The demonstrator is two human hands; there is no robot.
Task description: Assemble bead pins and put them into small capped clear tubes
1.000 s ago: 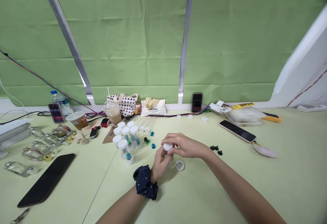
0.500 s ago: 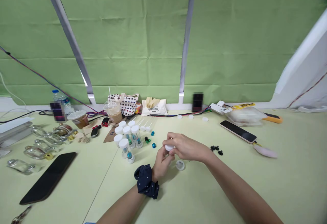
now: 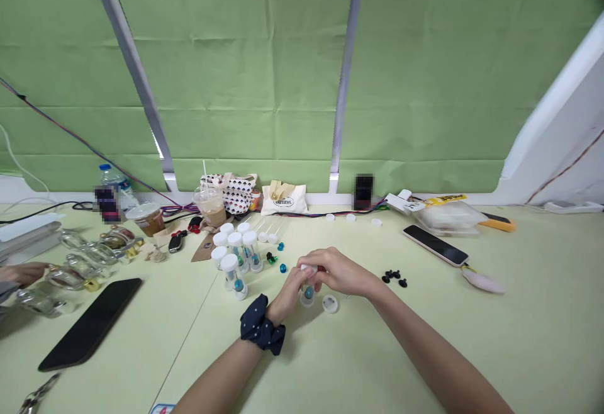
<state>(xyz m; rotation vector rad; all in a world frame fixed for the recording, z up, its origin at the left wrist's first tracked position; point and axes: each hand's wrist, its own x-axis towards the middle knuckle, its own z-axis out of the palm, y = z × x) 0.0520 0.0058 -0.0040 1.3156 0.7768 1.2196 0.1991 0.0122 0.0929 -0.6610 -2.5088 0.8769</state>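
My left hand [image 3: 287, 291] and my right hand [image 3: 337, 269] meet over a small clear tube [image 3: 307, 297] with a white cap [image 3: 309, 268] and a blue ball visible inside it. Closed around the upper part of the tube, my left fingers partly hide it. My right fingers curl over the cap from above. The tube is upright, close to the tabletop or on it. Just right of it lies a round white cap [image 3: 330, 304], open side up. Several similar capped tubes [image 3: 230, 269] stand to the left, with a loose blue ball [image 3: 283, 268] and small green pieces [image 3: 272, 258] nearby.
Black pieces [image 3: 394, 277] and a phone [image 3: 436, 245] lie on the right. Behind are white sticks [image 3: 268, 236], a drink cup [image 3: 211, 205] and a plastic box [image 3: 448, 218]. At left are glass bottles [image 3: 80, 266], a black tablet-like slab [image 3: 92, 324] and another person's hand [image 3: 23, 274].
My hands have shifted slightly, and the lower part of the tube with its blue ball now shows beneath them. Another person's hand has appeared at the left edge by the glass bottles.
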